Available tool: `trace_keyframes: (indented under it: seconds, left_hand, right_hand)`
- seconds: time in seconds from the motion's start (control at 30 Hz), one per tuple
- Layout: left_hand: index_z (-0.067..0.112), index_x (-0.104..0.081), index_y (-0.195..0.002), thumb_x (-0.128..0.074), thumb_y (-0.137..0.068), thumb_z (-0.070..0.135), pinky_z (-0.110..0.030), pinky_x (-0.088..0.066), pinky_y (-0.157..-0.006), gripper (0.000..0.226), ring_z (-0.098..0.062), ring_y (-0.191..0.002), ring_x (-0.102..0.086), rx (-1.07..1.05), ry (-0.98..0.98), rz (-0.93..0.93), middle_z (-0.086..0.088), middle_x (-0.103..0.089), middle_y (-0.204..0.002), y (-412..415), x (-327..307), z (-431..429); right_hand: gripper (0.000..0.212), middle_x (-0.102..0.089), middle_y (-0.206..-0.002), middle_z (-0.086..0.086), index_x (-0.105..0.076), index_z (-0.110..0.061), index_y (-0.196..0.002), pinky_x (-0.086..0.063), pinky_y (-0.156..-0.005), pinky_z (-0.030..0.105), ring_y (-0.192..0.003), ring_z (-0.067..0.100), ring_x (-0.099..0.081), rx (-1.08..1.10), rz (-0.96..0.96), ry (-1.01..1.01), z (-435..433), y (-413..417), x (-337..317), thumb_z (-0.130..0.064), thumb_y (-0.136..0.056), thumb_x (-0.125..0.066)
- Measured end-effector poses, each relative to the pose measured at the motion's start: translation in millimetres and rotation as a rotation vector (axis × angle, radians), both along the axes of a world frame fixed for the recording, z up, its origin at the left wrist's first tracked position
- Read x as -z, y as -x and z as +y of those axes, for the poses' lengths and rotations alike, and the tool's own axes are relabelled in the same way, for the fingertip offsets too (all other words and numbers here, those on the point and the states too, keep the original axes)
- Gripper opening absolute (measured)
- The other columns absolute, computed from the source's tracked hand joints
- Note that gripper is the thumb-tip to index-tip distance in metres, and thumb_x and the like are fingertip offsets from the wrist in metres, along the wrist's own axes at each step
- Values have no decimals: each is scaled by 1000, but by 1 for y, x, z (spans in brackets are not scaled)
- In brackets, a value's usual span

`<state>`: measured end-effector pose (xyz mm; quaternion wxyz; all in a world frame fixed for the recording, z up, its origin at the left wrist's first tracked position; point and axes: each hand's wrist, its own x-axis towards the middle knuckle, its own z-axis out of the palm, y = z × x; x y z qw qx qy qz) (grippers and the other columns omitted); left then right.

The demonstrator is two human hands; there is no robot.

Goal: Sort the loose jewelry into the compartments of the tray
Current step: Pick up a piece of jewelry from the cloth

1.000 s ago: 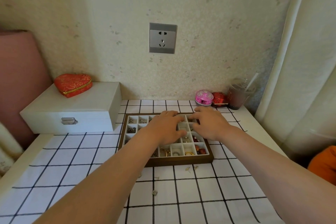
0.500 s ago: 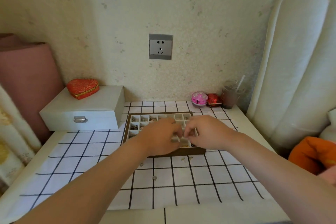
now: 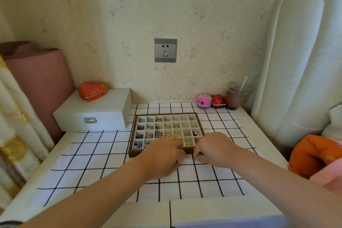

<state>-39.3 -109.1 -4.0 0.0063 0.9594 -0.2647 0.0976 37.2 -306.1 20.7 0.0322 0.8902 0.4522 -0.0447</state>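
The brown jewelry tray (image 3: 133, 135) with many small cream compartments sits on the checked cloth, and several compartments hold silver and gold pieces. My left hand (image 3: 162, 155) lies over the tray's front edge, its fingers reaching into the front row. My right hand (image 3: 214, 151) is at the tray's front right corner, with its fingers curled down to the cloth. A small loose jewelry piece (image 3: 187, 157) lies on the cloth between the two hands. Whether either hand holds a piece is hidden.
A white latched box (image 3: 92, 114) with a red heart-shaped case (image 3: 92, 90) on top stands at the left. A pink round case (image 3: 204, 99), a red box (image 3: 218, 100) and a plastic cup with a straw (image 3: 234, 96) line the back right. An orange cushion (image 3: 312, 153) lies right.
Both hands have drawn back from the middle of the tray to its front edge and the cloth just before it. The view has pulled back and more of the tray's compartments show.
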Motion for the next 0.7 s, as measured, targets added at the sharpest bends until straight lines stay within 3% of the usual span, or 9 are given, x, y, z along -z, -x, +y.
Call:
trace_keyframes:
  seconds: [0.13,0.27,0.4,0.47,0.6,0.7]
  left_hand:
    - [34,-64,-123,-61,-95,34,-31,-50,-90,28,-8,-103,-57,-126,202,92,13,-67,-112,-3,-10,-6]
    - [31,-70,-106,-71,-89,32,-24,-53,-88,17,3,-90,-64,-273,689,302,15,-72,-98,-13,-25,-10]
    - [27,-73,-94,-76,-85,26,-23,-55,-77,9,-4,-84,-68,-418,1157,384,10,-73,-88,-23,-42,-12]
    - [26,-74,-92,-77,-84,24,-22,-52,-70,9,-7,-81,-67,-485,1338,419,7,-74,-90,-30,-51,-11]
    - [24,-74,-94,-75,-87,22,-20,-52,-62,8,-10,-75,-66,-534,1520,441,-3,-76,-96,-44,-62,-3]
    - [25,-75,-93,-74,-88,22,-25,-53,-70,6,-9,-77,-66,-530,1457,360,2,-76,-92,-61,-60,8]
  right_hand:
    - [14,-66,-81,-20,-78,-30,-93,-44,-66,20,-76,2,-58,106,123,-158,2,-1,-5,-33,-93,-64]
    - [7,-68,-79,-14,-77,-27,-86,-45,-61,16,-64,-3,-60,240,301,-497,5,-7,-17,-32,-88,-73]
    - [5,-71,-70,-6,-74,-24,-88,-52,-55,22,-51,8,-62,345,471,-728,12,-14,-28,-27,-92,-71]
    - [7,-69,-62,-8,-75,-20,-91,-46,-48,16,-51,9,-61,383,515,-819,18,-20,-35,-25,-93,-71]
    - [8,-76,-87,1,-76,-16,-96,-39,-43,12,-55,14,-62,432,609,-969,33,-37,-44,-20,-94,-69]
    - [12,-74,-80,-8,-76,-18,-91,-43,-46,13,-56,13,-63,426,531,-912,45,-57,-41,-25,-95,-66]
